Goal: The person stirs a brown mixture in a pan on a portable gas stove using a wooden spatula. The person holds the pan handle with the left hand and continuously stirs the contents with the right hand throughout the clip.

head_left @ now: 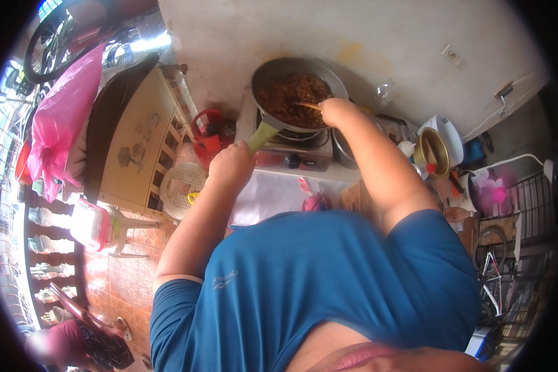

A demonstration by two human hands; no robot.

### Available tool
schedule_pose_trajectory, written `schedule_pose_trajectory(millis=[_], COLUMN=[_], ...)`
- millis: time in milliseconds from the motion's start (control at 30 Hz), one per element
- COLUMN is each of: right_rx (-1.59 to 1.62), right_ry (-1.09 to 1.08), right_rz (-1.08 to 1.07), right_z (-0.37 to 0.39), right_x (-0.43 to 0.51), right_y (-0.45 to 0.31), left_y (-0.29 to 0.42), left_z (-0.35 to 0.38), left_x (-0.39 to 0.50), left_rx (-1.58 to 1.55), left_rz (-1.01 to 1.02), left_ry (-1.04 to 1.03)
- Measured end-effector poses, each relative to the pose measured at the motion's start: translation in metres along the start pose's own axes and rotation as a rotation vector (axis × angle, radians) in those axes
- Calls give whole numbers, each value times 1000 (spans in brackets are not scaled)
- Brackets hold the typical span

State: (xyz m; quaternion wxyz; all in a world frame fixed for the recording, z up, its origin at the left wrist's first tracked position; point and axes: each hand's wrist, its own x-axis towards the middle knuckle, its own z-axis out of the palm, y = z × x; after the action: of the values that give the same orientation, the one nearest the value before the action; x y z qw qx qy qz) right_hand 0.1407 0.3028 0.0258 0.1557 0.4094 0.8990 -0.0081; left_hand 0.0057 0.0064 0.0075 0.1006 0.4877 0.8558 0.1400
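A deep grey frying pan (337, 83) sits tilted over a gas stove (269, 162) against the wall. My left hand (234, 165) is closed around its light green handle (262, 136). Dark brown shredded food (290, 95) covers the pan's bottom. My right hand (338, 111) grips a wooden utensil (310, 106) at the pan's right side, and the utensil's far end lies in the food. Which kind of utensil it is, I cannot tell.
Left of the stove stands a red gas cylinder (207, 144), with a perforated stool (169, 190) nearby. At right are a metal lid or pan (346, 144), a white squeeze bottle (406, 149) and a gold-coloured pot (439, 139). Another person (69, 342) is at lower left.
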Motion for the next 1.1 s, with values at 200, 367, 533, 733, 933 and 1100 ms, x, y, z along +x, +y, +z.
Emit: schedule_pose_trajectory(millis=[200,367,533,733,933,1100], right_rx=[37,-313,-303,81,154,15], right_ry=[81,-23,-45,63,208,280], right_rz=[-52,56,7,28,50,-3], right_z=[-76,-112,-69,10,26,-9], right_x=[-29,-76,-63,-24,-7,-20], right_y=[48,49,52,39,18,14], left_y=[-4,-3,0,-1,-1,-2], left_z=[5,5,0,-3,-1,1], left_x=[-1,2,0,1,0,1], left_rx=[4,6,7,-21,-9,18], left_rz=[10,-12,8,1,23,15], left_ry=[25,-2,-5,-26,-11,-6])
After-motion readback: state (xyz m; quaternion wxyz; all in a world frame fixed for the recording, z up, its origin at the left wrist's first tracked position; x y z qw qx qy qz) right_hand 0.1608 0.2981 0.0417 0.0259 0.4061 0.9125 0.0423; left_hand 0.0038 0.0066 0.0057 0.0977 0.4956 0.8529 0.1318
